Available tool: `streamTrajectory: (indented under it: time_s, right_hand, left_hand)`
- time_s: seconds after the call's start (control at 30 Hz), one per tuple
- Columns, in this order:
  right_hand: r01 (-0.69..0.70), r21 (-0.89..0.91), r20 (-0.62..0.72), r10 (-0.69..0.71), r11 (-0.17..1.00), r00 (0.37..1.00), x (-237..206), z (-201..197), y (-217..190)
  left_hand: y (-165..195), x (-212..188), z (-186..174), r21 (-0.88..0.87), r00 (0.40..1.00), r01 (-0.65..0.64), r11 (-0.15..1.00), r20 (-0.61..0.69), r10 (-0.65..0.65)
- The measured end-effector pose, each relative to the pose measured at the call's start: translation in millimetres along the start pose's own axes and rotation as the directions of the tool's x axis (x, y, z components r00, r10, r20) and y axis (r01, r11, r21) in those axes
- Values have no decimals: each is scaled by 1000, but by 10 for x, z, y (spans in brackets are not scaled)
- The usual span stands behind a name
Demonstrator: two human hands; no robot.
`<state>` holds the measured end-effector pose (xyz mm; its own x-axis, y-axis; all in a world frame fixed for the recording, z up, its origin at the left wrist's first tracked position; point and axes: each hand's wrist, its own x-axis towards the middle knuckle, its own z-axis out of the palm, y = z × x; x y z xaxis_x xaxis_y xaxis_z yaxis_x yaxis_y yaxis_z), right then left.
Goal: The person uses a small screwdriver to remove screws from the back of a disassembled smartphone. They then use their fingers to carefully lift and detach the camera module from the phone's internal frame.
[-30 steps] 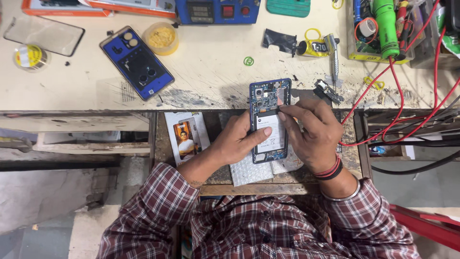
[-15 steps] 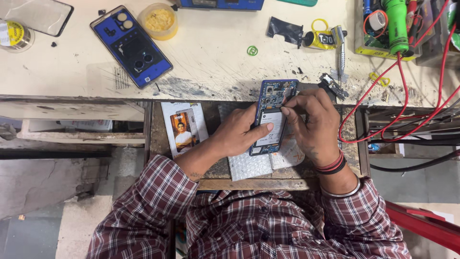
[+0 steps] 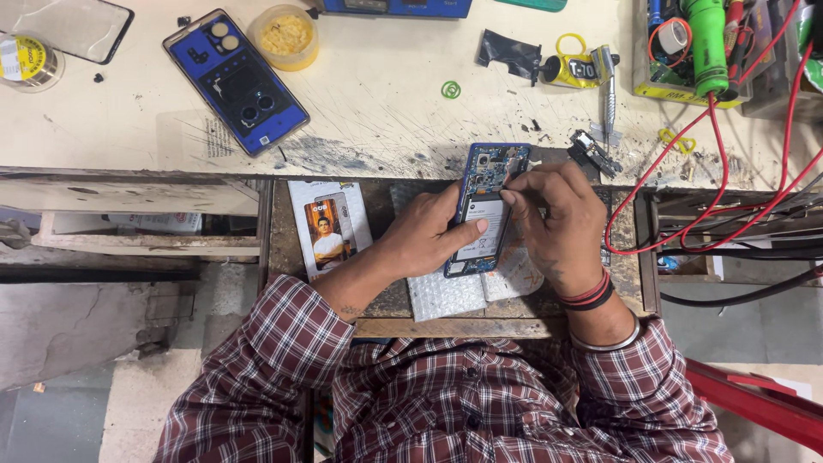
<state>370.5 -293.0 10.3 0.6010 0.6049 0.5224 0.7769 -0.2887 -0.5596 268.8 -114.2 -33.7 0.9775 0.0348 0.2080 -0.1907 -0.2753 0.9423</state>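
Note:
An opened blue phone (image 3: 481, 206) with its circuit board and white battery exposed lies over the bench's front edge. My left hand (image 3: 427, 233) grips its left side, thumb across the battery. My right hand (image 3: 555, 221) rests on its right side, fingertips pinched at the upper board; whether they hold a small tool or part I cannot tell. Under the phone lies a piece of bubble wrap (image 3: 446, 296).
On the scratched bench top (image 3: 377, 103) lie a blue phone back cover (image 3: 235, 80), a yellow tub (image 3: 285, 36), a tape roll (image 3: 28, 60), a screwdriver (image 3: 608, 90) and black parts (image 3: 591, 153). Red wires (image 3: 686, 171) hang at right. A printed card (image 3: 327, 227) sits in the drawer.
The view has shifted slightly, so the bench sits lower in frame. Both hands stay on the phone; my right fingertips have moved up toward the top of the board.

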Motion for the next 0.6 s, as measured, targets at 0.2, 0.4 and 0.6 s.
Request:
streamTrajectory:
  time_s: [0.2,0.4,0.6]
  right_hand:
    - [8,33,5,-8,999,1000,-23,26,77]
    - [94,-24,-77,-96,995,992,-67,60,70]
    - [131,-98,-94,-140,987,986,-89,60,29]
  left_hand:
    - [38,27,5,45,999,35,998,16,-36]
    - [40,30,15,58,989,142,988,36,-144]
    - [11,-4,26,8,1000,29,1000,8,-29]
